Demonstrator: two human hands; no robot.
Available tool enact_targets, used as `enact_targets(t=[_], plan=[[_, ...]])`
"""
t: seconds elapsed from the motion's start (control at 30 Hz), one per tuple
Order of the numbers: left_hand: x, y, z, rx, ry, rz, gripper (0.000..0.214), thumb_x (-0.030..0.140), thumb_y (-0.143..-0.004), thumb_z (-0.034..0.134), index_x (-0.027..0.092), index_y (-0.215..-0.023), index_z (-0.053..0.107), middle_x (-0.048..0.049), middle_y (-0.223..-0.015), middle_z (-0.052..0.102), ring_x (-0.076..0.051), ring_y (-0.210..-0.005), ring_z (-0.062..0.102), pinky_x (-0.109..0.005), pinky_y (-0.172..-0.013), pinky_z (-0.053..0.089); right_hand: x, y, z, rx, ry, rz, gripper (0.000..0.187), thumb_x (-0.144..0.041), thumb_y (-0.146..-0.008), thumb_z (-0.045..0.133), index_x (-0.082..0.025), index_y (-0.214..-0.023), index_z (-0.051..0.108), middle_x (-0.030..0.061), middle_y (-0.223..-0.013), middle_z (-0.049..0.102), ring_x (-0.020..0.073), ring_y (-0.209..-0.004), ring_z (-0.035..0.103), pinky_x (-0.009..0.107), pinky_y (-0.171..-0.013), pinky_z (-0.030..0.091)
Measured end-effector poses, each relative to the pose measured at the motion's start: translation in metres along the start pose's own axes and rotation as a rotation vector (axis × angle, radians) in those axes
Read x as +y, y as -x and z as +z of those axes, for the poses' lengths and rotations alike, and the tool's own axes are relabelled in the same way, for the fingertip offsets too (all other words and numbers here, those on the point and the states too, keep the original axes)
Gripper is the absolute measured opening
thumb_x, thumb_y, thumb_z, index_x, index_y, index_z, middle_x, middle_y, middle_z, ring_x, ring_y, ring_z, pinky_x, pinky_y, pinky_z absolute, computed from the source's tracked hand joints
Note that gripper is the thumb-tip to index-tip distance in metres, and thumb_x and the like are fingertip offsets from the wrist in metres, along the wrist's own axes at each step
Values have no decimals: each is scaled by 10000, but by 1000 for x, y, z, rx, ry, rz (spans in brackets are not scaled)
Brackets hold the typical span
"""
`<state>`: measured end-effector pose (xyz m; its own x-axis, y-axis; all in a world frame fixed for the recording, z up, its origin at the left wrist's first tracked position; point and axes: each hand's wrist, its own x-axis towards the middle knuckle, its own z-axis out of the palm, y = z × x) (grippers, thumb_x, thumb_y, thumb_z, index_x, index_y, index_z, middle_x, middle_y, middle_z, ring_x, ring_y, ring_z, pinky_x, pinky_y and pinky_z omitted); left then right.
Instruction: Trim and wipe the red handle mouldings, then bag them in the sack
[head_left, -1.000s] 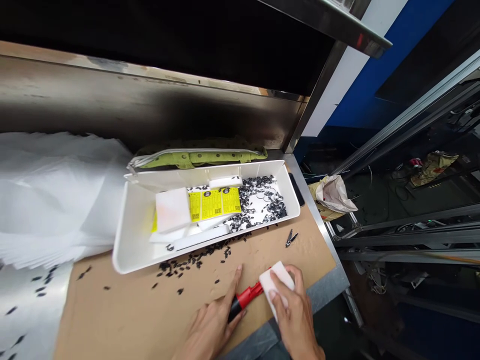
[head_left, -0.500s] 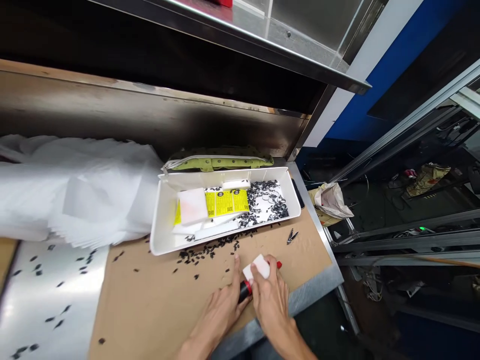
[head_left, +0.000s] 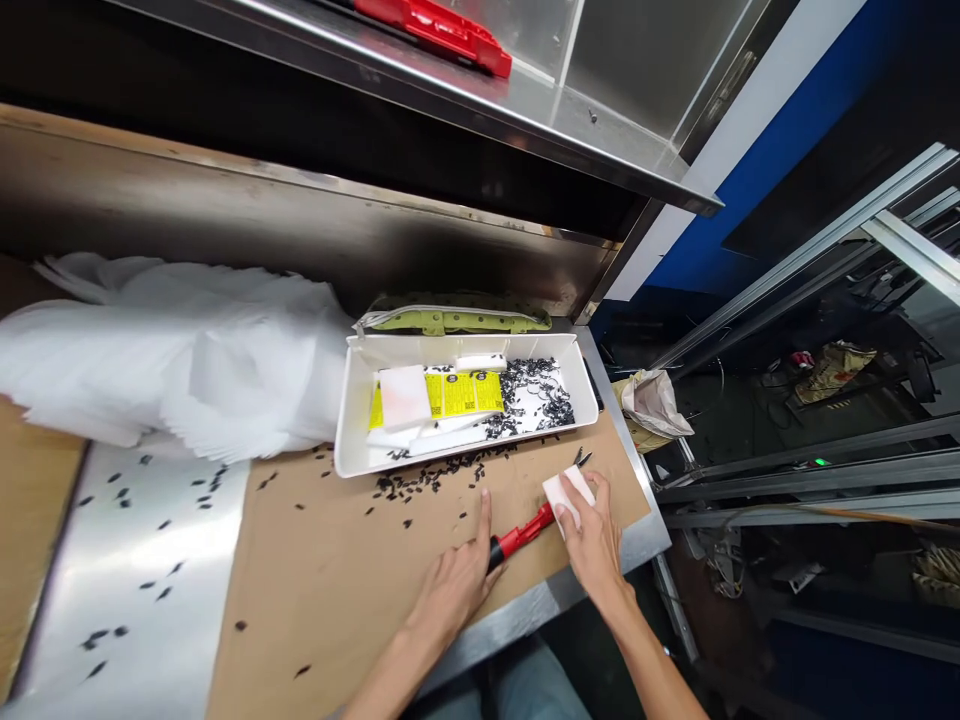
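My left hand (head_left: 459, 575) is closed round the black end of a long red-and-black tool (head_left: 525, 533), its index finger stretched out along the cardboard. The tool lies low over the table, and its kind is not clear. In my right hand (head_left: 592, 530) a white sponge block (head_left: 568, 498) is pinched between thumb and fingers. The sponge is at the tool's red far end and hides part of it; whether they touch I cannot tell. Just beyond the sponge lies a small pair of metal snips (head_left: 582, 457), partly covered.
A white tray (head_left: 347, 425) holds yellow labels (head_left: 465, 393), another sponge (head_left: 405, 397) and many small black pieces. More pieces lie scattered on the cardboard (head_left: 337, 580). White foam sheets (head_left: 172, 360) are heaped at left. A red part (head_left: 442, 35) rests on the metal shelf.
My right hand has moved right with the sponge, toward the tool's far end, uncovering more of its red body. My left hand keeps its hold. The camera view has shifted.
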<state>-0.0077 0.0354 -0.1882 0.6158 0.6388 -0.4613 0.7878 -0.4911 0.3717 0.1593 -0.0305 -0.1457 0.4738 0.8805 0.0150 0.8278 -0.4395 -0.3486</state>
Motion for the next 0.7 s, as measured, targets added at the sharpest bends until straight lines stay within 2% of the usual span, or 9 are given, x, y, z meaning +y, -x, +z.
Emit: enact_targets(t=[0.1, 0.2, 0.37, 0.53, 0.7], plan=[[0, 0, 2, 22, 14, 20, 695, 310, -937, 347, 33, -1505, 56, -209, -1001, 710, -360, -931, 660, -416, -822, 462, -3, 34, -3, 2, -18, -26, 418, -284, -960, 400, -305, -1356, 529, 103, -1301, 461, 223, -1019, 640, 341, -761, 567], [-1, -2, 3, 38, 26, 40, 711, 280, -923, 349, 20, -1501, 28, -205, -982, 717, -362, -901, 671, -412, -786, 474, -18, 56, 13, 15, 36, -77, 439, -221, -947, 401, -323, -1353, 531, 123, -1324, 460, 252, -1041, 639, 344, -725, 574], [-2, -3, -1, 52, 38, 52, 741, 258, -901, 344, 5, -1494, -22, -225, -997, 720, -366, -938, 673, -417, -790, 481, -34, 43, 41, 21, 224, -104, 483, -143, -925, 405, -313, -1363, 521, 182, -1321, 484, 311, -1029, 629, 392, -659, 576], [0, -4, -6, 32, 60, 48, 795, 240, -879, 385, 5, -1487, -71, -227, -995, 723, -363, -915, 686, -420, -776, 489, -39, 38, 41, 7, 249, -148, 536, -89, -892, 425, -300, -1379, 500, 200, -1348, 483, 321, -1056, 617, 391, -648, 580], [-2, -5, -5, 42, 99, 55, 843, 245, -883, 419, 6, -1472, -136, -216, -1011, 716, -344, -965, 677, -395, -810, 473, -44, 36, 39, -25, 263, -198, 506, -95, -895, 440, -289, -1355, 521, 193, -1357, 502, 342, -1098, 596, 402, -646, 585]])
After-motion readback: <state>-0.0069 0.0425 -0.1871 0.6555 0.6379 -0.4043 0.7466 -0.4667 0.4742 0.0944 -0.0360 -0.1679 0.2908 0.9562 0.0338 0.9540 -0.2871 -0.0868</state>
